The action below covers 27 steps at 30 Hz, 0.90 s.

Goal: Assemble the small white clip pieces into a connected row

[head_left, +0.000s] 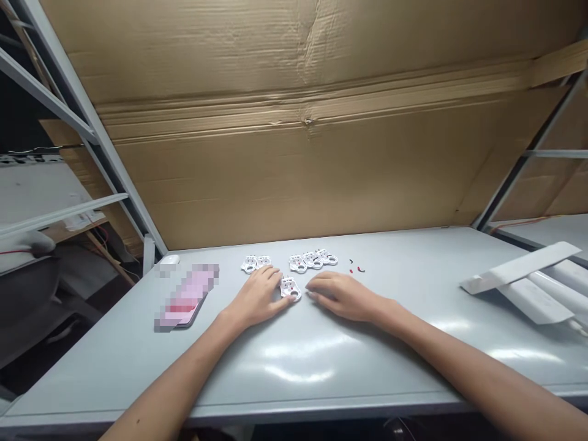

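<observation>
I'm watching the left hand [257, 298] resting palm-down and loosely open, its fingertips right at the left edge of a white flat plastic piece [290, 289], and it isn't gripping anything that I can see. The right hand [342, 297] is lying half curled just beside that piece's right edge, also holding nothing. Behind the piece, two matching white pieces [256, 263] are sitting to the left and a overlapping row of three [312, 260] is lying directly beyond it. Small red and black bits [357, 268] are scattered further right of it. Well left of it, a pixelated pink flat object [186, 296] and a small white oval object [169, 260] are lying on the grey table [294, 373], while long white cartons [523, 288] are lying well to its right.
</observation>
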Available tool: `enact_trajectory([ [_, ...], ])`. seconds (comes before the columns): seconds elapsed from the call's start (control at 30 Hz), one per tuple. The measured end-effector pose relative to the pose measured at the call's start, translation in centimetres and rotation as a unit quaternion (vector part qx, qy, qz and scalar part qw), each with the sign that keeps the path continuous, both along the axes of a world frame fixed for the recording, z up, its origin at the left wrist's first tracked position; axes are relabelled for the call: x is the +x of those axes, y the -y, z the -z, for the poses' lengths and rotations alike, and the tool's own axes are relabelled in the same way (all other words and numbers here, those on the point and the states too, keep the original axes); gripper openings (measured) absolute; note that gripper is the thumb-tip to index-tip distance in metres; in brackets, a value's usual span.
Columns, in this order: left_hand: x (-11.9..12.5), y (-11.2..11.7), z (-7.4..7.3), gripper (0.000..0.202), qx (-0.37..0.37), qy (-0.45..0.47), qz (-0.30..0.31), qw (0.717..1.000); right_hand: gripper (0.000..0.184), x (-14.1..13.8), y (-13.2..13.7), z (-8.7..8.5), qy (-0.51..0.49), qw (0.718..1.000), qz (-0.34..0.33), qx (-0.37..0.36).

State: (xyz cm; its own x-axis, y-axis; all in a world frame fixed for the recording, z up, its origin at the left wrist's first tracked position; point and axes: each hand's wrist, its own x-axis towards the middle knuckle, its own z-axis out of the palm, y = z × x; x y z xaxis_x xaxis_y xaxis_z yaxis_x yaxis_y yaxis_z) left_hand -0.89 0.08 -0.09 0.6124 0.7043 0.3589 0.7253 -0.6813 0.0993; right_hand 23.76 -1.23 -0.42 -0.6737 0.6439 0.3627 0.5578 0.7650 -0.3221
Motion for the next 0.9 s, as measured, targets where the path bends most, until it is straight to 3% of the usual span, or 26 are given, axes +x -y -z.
enact_trajectory([
  [0.47, 1.7, 1.7, -0.7, 0.033, -0.053, 0.021, 0.099, 0.993, 0.016, -0.4, -0.5, 0.8, -0.059, 0.998, 0.017, 0.019],
  [0.9, 2.2, 1.5, 0.6, 0.034, -0.033, 0.058, 0.046, 0.997, 0.022, -0.8, -0.6, 1.4, -0.069, 0.997, 0.010, 0.035],
])
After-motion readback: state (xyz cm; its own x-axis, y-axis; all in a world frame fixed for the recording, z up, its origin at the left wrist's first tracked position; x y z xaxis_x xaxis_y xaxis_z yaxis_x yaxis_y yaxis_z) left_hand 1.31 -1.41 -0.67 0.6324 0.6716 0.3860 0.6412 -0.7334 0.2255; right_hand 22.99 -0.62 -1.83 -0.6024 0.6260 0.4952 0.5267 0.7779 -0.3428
